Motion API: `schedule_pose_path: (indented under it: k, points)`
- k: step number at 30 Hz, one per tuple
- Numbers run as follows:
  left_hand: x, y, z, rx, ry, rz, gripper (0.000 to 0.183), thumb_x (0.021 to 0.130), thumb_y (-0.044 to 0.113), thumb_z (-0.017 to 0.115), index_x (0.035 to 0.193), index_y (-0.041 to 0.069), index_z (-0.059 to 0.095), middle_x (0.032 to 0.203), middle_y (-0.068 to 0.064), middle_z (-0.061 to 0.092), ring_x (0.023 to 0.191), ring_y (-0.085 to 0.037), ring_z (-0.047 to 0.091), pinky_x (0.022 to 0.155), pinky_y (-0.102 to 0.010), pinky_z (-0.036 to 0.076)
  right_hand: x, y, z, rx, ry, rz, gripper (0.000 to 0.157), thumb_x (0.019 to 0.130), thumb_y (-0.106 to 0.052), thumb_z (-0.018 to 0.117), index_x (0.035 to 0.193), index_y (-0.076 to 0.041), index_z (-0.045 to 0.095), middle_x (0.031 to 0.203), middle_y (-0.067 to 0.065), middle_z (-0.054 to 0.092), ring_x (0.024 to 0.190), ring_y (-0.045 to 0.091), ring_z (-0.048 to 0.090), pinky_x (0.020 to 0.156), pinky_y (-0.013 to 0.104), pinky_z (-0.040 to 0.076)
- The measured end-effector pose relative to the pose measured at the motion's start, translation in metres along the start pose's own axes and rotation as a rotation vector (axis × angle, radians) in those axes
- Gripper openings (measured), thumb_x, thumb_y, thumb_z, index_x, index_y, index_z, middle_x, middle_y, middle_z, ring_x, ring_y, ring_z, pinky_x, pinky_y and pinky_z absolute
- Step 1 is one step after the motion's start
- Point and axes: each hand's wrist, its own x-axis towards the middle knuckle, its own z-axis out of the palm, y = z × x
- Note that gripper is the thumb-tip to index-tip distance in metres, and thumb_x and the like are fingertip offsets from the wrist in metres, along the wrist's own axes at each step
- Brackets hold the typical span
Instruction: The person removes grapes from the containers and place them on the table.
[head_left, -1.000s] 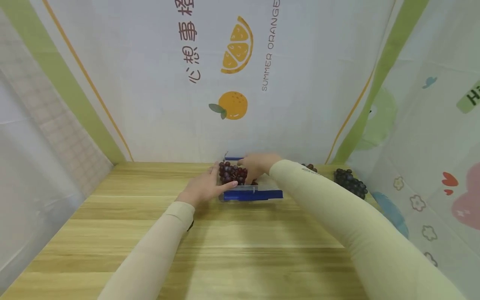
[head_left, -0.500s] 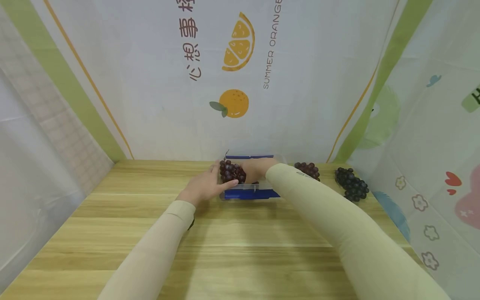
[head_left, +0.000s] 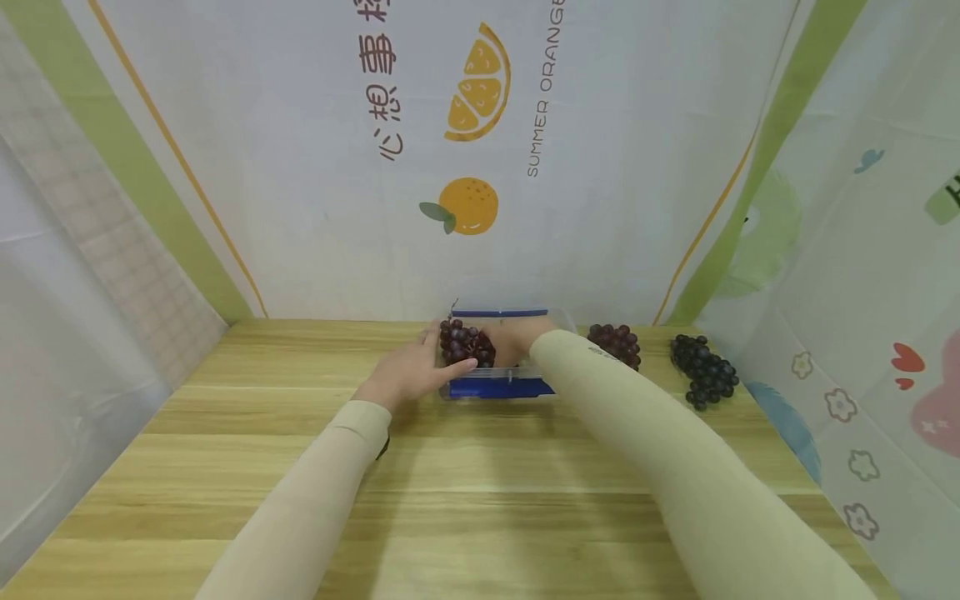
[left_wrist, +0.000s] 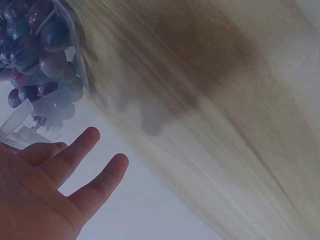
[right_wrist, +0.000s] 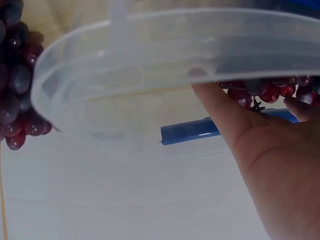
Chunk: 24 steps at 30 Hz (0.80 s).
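Observation:
Dark red grapes (head_left: 461, 343) lie in the left part of a clear plastic box (head_left: 480, 372) with blue flaps folded outward. My left hand (head_left: 405, 371) rests against the box's left end, thumb along the front rim; in the left wrist view its fingers (left_wrist: 102, 182) stretch out straight. My right hand (head_left: 510, 337) reaches into the box and touches the right side of these grapes. The right wrist view shows a straight digit of the right hand (right_wrist: 280, 165) beside the grapes (right_wrist: 270, 91); some of its fingers are hidden.
A second bunch of red grapes (head_left: 617, 342) lies just right of the box, partly behind the right sleeve. Farther right, black grapes (head_left: 703, 371) lie near the table's right edge. A printed white cloth (head_left: 345, 250) hangs behind the wooden table (head_left: 450, 508).
My right hand has shifted slightly in the box, and the grapes there sit more tightly to the left. The sleeve has moved off the second red bunch. The left hand stays in place.

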Motion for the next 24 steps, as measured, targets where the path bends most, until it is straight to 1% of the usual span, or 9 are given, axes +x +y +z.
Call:
schedule_pose_path:
  k: [3, 4, 6, 9, 11, 16, 18, 20, 24]
  points:
    - [0.0002, -0.0002, 0.0000, 0.001, -0.002, 0.003, 0.125, 0.070, 0.098, 0.022, 0.159, 0.014, -0.001, 0.163, -0.012, 0.023, 0.114, -0.036, 0.064, 0.081, -0.045, 0.055, 0.0000, -0.0007, -0.0001, -0.028, 0.007, 0.018, 0.079, 0.095, -0.038, 0.058, 0.159, -0.029, 0.013, 0.162, 0.005, 0.027, 0.147, 0.030, 0.032, 0.112, 0.057, 0.035]
    - [0.0002, -0.0003, 0.0000, 0.003, -0.002, 0.003, 0.125, 0.070, 0.098, 0.022, 0.159, 0.014, -0.001, 0.163, -0.012, 0.023, 0.118, -0.036, 0.062, 0.084, -0.046, 0.055, 0.0002, -0.0010, 0.0000, -0.034, 0.007, 0.030, 0.079, 0.096, -0.039, 0.056, 0.159, -0.031, 0.010, 0.164, 0.005, 0.022, 0.150, 0.031, 0.026, 0.114, 0.058, 0.031]
    - [0.0004, -0.0005, 0.0002, -0.001, -0.001, 0.002, 0.124, 0.071, 0.098, 0.023, 0.159, 0.014, -0.001, 0.162, -0.012, 0.024, 0.119, -0.036, 0.061, 0.083, -0.046, 0.055, 0.0005, -0.0009, 0.0000, -0.048, 0.012, 0.043, 0.076, 0.096, -0.039, 0.052, 0.159, -0.035, 0.008, 0.165, 0.003, 0.019, 0.151, 0.031, 0.022, 0.114, 0.059, 0.029]
    - [0.0011, -0.0004, 0.0006, 0.003, 0.005, 0.001, 0.124, 0.071, 0.098, 0.022, 0.159, 0.014, 0.000, 0.162, -0.012, 0.026, 0.116, -0.036, 0.063, 0.079, -0.045, 0.056, 0.0034, 0.0009, 0.0006, -0.038, 0.012, 0.060, 0.076, 0.096, -0.035, 0.051, 0.158, -0.038, 0.008, 0.164, 0.000, 0.022, 0.150, 0.030, 0.025, 0.114, 0.058, 0.030]
    - [0.0010, 0.0001, 0.0006, 0.007, 0.006, 0.000, 0.125, 0.070, 0.099, 0.021, 0.159, 0.014, 0.000, 0.161, -0.012, 0.027, 0.113, -0.035, 0.064, 0.074, -0.042, 0.056, 0.0062, 0.0023, 0.0014, -0.031, 0.004, 0.072, 0.078, 0.095, -0.030, 0.055, 0.158, -0.037, 0.010, 0.163, 0.000, 0.025, 0.149, 0.029, 0.028, 0.113, 0.057, 0.032]
    - [0.0005, 0.0016, 0.0000, 0.014, 0.002, -0.006, 0.129, 0.066, 0.101, 0.018, 0.159, 0.014, 0.000, 0.161, -0.012, 0.028, 0.112, -0.035, 0.065, 0.063, -0.036, 0.053, 0.0088, 0.0049, 0.0026, -0.004, -0.035, 0.117, 0.082, 0.093, -0.017, 0.058, 0.158, -0.037, 0.011, 0.164, -0.001, 0.022, 0.147, 0.026, 0.031, 0.106, 0.049, 0.041]
    - [0.0003, 0.0018, -0.0004, 0.011, -0.001, -0.011, 0.130, 0.065, 0.102, 0.017, 0.159, 0.014, 0.000, 0.161, -0.012, 0.028, 0.109, -0.035, 0.066, 0.058, -0.034, 0.051, 0.0070, 0.0055, 0.0024, -0.005, -0.043, 0.127, 0.082, 0.094, -0.016, 0.057, 0.158, -0.038, 0.012, 0.165, -0.001, 0.020, 0.147, 0.025, 0.031, 0.101, 0.047, 0.043]
    - [0.0001, 0.0020, -0.0009, 0.010, -0.005, -0.015, 0.130, 0.065, 0.102, 0.017, 0.159, 0.015, -0.001, 0.161, -0.012, 0.027, 0.103, -0.033, 0.068, 0.054, -0.032, 0.049, 0.0043, 0.0061, 0.0019, -0.005, -0.050, 0.128, 0.080, 0.095, -0.018, 0.057, 0.158, -0.038, 0.011, 0.165, -0.001, 0.019, 0.147, 0.026, 0.031, 0.101, 0.047, 0.043]
    - [-0.0006, 0.0027, -0.0023, 0.004, -0.018, -0.024, 0.129, 0.064, 0.102, 0.017, 0.159, 0.016, -0.003, 0.162, -0.011, 0.025, 0.077, -0.026, 0.068, 0.048, -0.033, 0.047, 0.0007, 0.0077, 0.0014, -0.007, -0.043, 0.120, 0.083, 0.094, -0.024, 0.062, 0.158, -0.035, 0.011, 0.165, 0.001, 0.019, 0.148, 0.027, 0.030, 0.107, 0.049, 0.041]
